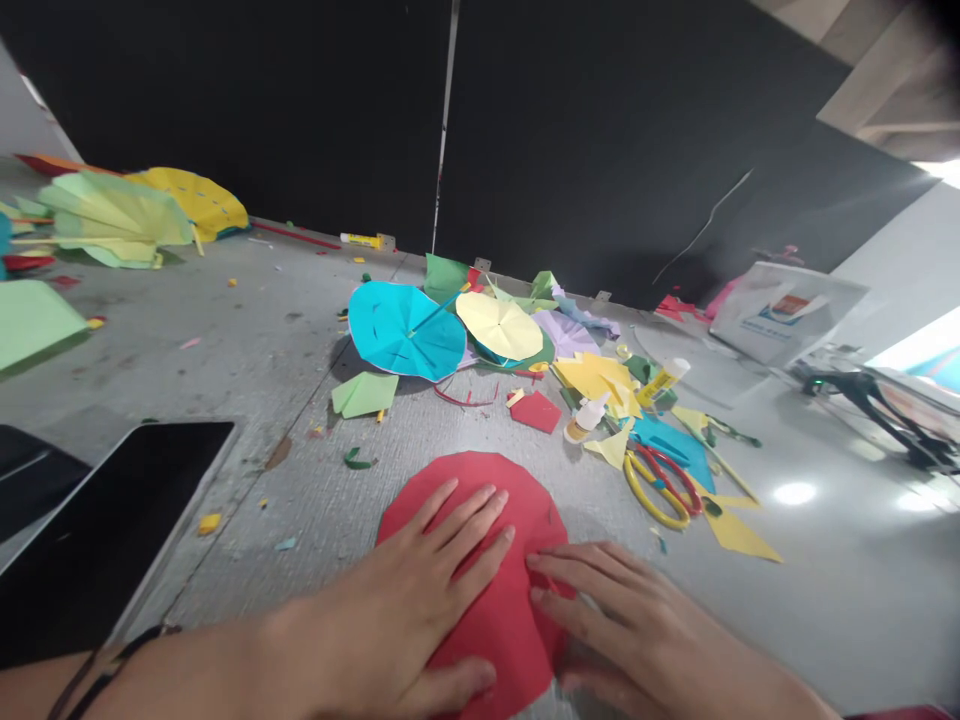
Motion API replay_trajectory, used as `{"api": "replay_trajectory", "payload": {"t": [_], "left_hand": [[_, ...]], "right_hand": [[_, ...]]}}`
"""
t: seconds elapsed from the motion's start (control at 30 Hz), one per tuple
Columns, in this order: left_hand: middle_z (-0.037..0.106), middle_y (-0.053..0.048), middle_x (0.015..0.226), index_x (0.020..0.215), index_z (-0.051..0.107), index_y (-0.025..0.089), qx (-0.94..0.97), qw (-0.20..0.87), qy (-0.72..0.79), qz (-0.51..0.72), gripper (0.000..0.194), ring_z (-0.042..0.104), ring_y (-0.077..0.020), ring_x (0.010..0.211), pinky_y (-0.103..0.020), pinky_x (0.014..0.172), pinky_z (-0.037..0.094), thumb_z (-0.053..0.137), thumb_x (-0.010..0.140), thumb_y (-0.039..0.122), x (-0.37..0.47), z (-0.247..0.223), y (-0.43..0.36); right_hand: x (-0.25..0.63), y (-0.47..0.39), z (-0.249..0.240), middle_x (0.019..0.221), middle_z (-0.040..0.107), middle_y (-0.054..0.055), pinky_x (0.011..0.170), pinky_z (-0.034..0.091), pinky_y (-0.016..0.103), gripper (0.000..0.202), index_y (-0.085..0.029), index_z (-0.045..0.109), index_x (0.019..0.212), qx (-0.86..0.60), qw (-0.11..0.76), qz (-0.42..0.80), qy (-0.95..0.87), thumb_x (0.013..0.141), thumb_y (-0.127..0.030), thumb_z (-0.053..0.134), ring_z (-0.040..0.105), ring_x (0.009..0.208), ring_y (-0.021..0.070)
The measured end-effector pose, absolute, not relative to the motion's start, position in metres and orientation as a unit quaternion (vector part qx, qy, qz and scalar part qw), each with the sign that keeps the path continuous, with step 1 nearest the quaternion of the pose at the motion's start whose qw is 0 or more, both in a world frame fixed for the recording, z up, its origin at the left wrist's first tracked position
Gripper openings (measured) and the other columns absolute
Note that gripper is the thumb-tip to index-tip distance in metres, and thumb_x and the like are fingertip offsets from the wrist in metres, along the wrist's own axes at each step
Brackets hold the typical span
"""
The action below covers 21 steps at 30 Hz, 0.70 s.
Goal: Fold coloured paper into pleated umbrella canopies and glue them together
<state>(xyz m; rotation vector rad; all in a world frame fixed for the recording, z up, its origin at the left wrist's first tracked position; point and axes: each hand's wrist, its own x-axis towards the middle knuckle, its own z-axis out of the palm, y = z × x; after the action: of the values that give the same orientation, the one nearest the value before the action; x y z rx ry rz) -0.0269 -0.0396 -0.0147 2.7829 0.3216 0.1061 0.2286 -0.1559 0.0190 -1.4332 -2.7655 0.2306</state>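
Observation:
A round red paper disc (480,480) lies on the grey table right in front of me. My left hand (442,580) rests flat on its left and middle part, fingers stretched out and the thumb apart, low on the disc. On the disc's right edge lie the fingertips of my right hand (600,600), its fingers slightly bent and spread a little. A slit or fold seems to show near the right fingertips; my hand partly hides it. Beyond the disc are a red paper scrap (535,411) and a blue pleated paper disc (405,330) with a stick.
Yellow-and-red-handled scissors (660,490), a small white glue bottle (587,418) and a glue stick (664,382) lie to the right among paper scraps. A cream paper disc (499,325) is behind. A dark-screened tablet (127,510) lies left. A black panel (300,110) stands at the back.

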Motion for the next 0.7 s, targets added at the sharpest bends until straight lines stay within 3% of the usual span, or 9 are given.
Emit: {"api": "replay_trajectory", "payload": {"t": [0.07,0.17,0.27,0.33,0.4,0.5,0.7], "left_hand": [[0.034,-0.022,0.166,0.158,0.040,0.009,0.978,0.161,0.124,0.045,0.076,0.037,-0.0390,0.152,-0.054,0.123,0.032,0.052,0.101,0.058,-0.030,-0.013,-0.049],[0.035,-0.024,0.165,0.158,0.040,0.008,0.978,0.157,0.124,0.056,0.069,0.036,-0.0396,0.152,-0.055,0.122,0.034,0.051,0.104,0.049,-0.033,-0.011,-0.061],[0.037,-0.022,0.165,0.150,0.052,0.012,0.972,0.178,0.131,0.082,0.058,0.033,-0.0410,0.153,-0.058,0.120,0.036,0.060,0.100,0.040,-0.031,-0.007,-0.062],[0.055,-0.019,0.153,0.129,0.067,0.016,0.953,0.215,0.166,0.132,0.036,0.045,-0.0384,0.146,-0.055,0.118,0.039,0.062,0.097,0.032,-0.027,-0.003,-0.056],[0.075,-0.011,0.119,0.100,0.072,0.019,0.918,0.284,0.204,0.189,0.013,0.065,-0.0298,0.119,-0.045,0.106,0.050,0.060,0.096,0.024,-0.022,0.000,-0.047],[0.073,-0.001,0.083,0.082,0.064,0.021,0.847,0.411,0.229,0.248,0.019,0.069,-0.0176,0.079,-0.030,0.077,0.054,0.055,0.098,0.024,-0.019,-0.001,-0.037],[0.068,0.002,0.068,0.091,0.068,0.019,0.714,0.607,0.274,0.217,0.030,0.064,-0.0110,0.057,-0.020,0.058,0.050,0.054,0.105,0.042,-0.026,-0.022,-0.040]], "right_hand": [[0.230,-0.151,0.018,0.132,0.072,0.011,0.105,0.053,0.040,0.036,-0.020,0.068,0.129,-0.463,0.036,0.095,-0.880,0.107,-0.045,0.054,0.067,0.121,0.0242],[0.231,-0.141,0.016,0.108,0.077,0.010,0.087,0.057,0.038,0.029,-0.018,0.072,0.114,-0.455,0.103,0.135,-0.874,0.108,-0.038,0.051,0.071,0.096,0.0218],[0.226,-0.124,0.012,0.095,0.078,0.007,0.077,0.058,0.031,0.016,-0.019,0.075,0.102,-0.455,0.259,0.232,-0.820,0.100,-0.033,0.067,0.072,0.084,0.0180],[0.218,-0.112,0.007,0.084,0.078,0.004,0.072,0.059,0.027,0.018,-0.020,0.077,0.092,-0.467,0.382,0.348,-0.718,0.089,-0.036,0.081,0.072,0.076,0.0161],[0.210,-0.102,0.002,0.077,0.078,0.003,0.068,0.060,0.026,0.022,-0.019,0.077,0.087,-0.473,0.449,0.460,-0.603,0.083,-0.038,0.087,0.074,0.069,0.0154],[0.202,-0.093,-0.007,0.083,0.080,0.005,0.064,0.061,0.025,0.025,-0.017,0.076,0.098,-0.461,0.468,0.545,-0.521,0.090,-0.040,0.080,0.078,0.070,0.0161],[0.196,-0.100,-0.021,0.101,0.081,0.009,0.077,0.064,0.028,0.029,-0.017,0.064,0.125,-0.376,0.469,0.639,-0.480,0.105,-0.038,0.062,0.080,0.087,0.0160]]}}
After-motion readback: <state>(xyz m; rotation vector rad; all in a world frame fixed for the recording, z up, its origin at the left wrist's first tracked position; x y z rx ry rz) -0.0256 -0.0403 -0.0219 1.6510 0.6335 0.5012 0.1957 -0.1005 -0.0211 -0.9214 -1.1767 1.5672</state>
